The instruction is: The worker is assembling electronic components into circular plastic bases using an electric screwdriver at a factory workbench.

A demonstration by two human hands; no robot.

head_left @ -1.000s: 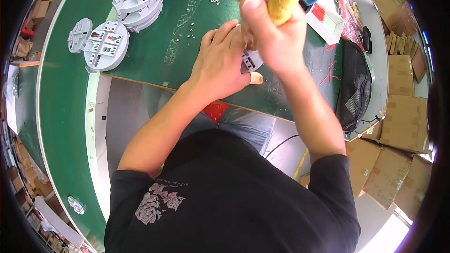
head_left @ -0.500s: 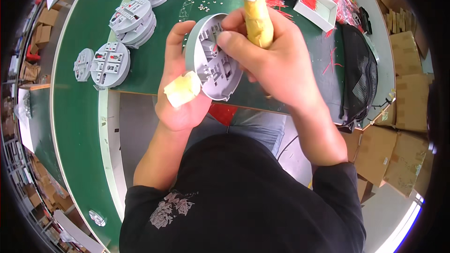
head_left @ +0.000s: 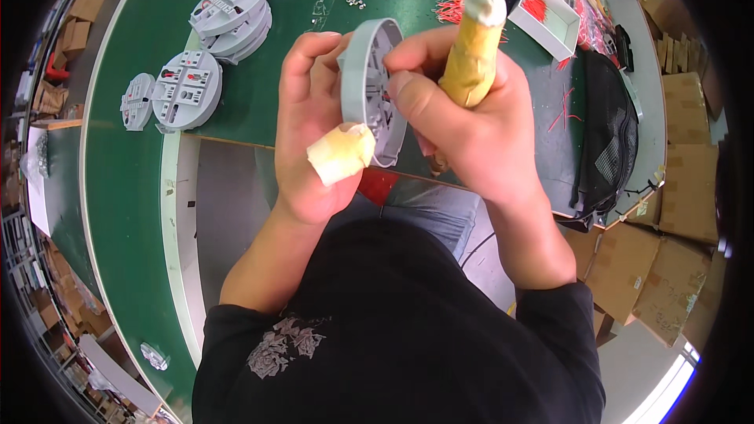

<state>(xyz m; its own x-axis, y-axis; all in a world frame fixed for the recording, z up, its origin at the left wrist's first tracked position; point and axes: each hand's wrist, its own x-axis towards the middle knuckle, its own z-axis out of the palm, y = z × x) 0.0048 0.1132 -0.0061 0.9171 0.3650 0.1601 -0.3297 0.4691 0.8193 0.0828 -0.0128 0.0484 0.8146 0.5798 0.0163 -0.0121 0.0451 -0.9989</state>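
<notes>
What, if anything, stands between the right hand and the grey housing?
Nothing visible. The right hand has thumb and forefinger at the open side of the grey housing; the yellow-wrapped tool in that hand is farther right.

from here i can't make out whether thumb and forefinger of the right hand pinch anything; they cover part of the gray housing. the yellow-wrapped tool runs out of view above those fingers, and the shiny bits beyond the left hand's fingertips are too tiny to tell.
</notes>
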